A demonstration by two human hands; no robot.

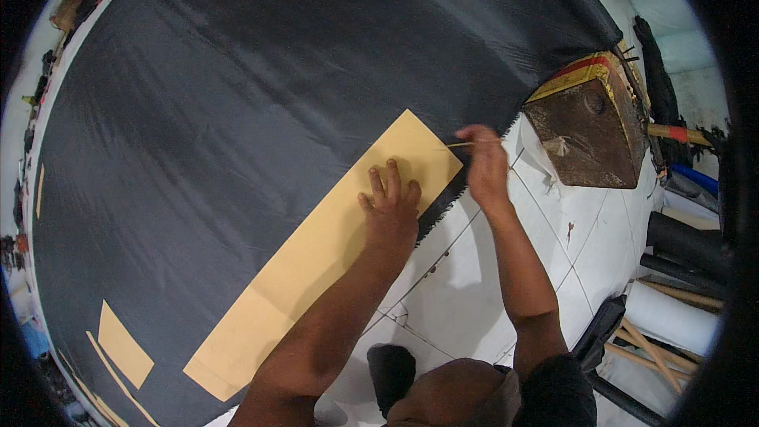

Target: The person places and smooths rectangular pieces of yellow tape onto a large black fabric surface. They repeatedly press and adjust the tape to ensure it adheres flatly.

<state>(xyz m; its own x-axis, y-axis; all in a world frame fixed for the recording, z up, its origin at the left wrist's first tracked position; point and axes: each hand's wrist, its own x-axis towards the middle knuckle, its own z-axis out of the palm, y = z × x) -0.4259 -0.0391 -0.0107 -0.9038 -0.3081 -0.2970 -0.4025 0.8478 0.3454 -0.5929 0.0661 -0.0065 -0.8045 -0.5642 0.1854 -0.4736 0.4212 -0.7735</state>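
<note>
A long tan cardboard strip lies slantwise on a wide sheet of black fabric. My left hand rests on the strip with its fingers spread, pressing it against the fabric. Beyond the strip's far right end, my right hand is closed around a thin, pale, stick-like thing. Its tip meets the strip's edge; its exact kind is too small to make out. Under my right hand the black fabric ends in a ragged edge.
A heavy brown block with a yellow and red rim stands on the fabric's right edge. Smaller tan card pieces lie at lower left. White tiled floor shows below the fabric. Rolls and wooden sticks lie at right.
</note>
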